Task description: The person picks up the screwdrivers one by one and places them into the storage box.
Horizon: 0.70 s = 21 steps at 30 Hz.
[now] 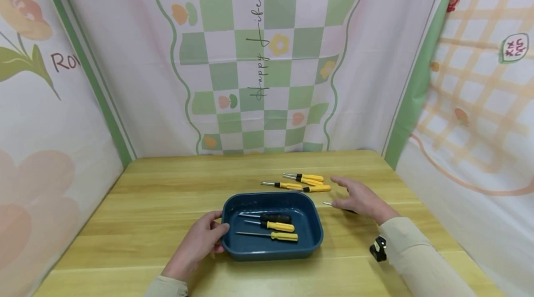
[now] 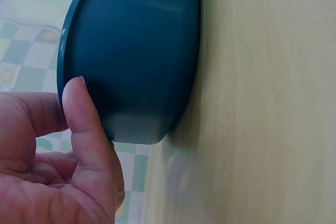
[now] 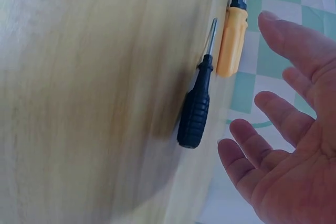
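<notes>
My left hand (image 1: 204,236) grips the left end of a dark blue plastic tray (image 1: 271,256), its thumb at the rim. Inside the tray lie a black-handled screwdriver (image 1: 275,218) and two yellow-handled screwdrivers, one yellow and black (image 1: 280,226) and one all yellow (image 1: 284,236). To the right of the tray, my right hand (image 1: 358,197) hovers with fingers spread and nothing in its grasp. Close by it, a short screwdriver with a ribbed black handle (image 3: 194,116) rests on the table; in the head view the hand hides most of it.
Several yellow-orange screwdrivers (image 1: 317,188) lie in a loose group on the wooden table (image 1: 167,195) behind the tray. A small black device (image 1: 378,248) sits at the right wrist. Patterned cloth (image 1: 267,56) hangs behind the table and on both sides.
</notes>
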### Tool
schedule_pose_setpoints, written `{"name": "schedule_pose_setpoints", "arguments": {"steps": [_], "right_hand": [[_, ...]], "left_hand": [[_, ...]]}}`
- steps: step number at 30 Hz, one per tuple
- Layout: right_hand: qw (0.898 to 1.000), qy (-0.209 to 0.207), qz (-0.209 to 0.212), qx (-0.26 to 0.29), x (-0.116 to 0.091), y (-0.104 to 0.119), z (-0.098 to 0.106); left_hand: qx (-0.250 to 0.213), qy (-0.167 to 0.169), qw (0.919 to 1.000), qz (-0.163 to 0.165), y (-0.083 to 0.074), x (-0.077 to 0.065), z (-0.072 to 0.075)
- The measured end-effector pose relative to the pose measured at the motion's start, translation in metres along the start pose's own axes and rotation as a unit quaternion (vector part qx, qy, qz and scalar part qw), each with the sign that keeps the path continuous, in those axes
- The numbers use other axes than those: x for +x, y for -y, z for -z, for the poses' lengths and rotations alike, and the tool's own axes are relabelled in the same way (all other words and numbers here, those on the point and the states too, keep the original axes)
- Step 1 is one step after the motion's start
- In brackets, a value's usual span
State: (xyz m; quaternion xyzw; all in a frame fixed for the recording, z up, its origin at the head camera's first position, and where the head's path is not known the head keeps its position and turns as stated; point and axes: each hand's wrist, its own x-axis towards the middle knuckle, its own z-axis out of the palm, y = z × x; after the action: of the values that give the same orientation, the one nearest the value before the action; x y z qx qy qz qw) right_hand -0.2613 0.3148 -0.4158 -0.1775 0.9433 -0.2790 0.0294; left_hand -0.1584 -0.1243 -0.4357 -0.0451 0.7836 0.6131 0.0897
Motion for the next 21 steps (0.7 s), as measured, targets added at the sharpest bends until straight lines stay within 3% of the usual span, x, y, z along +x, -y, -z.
{"name": "schedule_pose_setpoints", "arguments": {"steps": [21], "right_hand": [[0.999, 0.033, -0.030, 0.026, -0.008, -0.019, -0.003]], "left_hand": [[0.002, 0.000, 0.9999, 0.012, -0.001, -0.001, 0.001]]}}
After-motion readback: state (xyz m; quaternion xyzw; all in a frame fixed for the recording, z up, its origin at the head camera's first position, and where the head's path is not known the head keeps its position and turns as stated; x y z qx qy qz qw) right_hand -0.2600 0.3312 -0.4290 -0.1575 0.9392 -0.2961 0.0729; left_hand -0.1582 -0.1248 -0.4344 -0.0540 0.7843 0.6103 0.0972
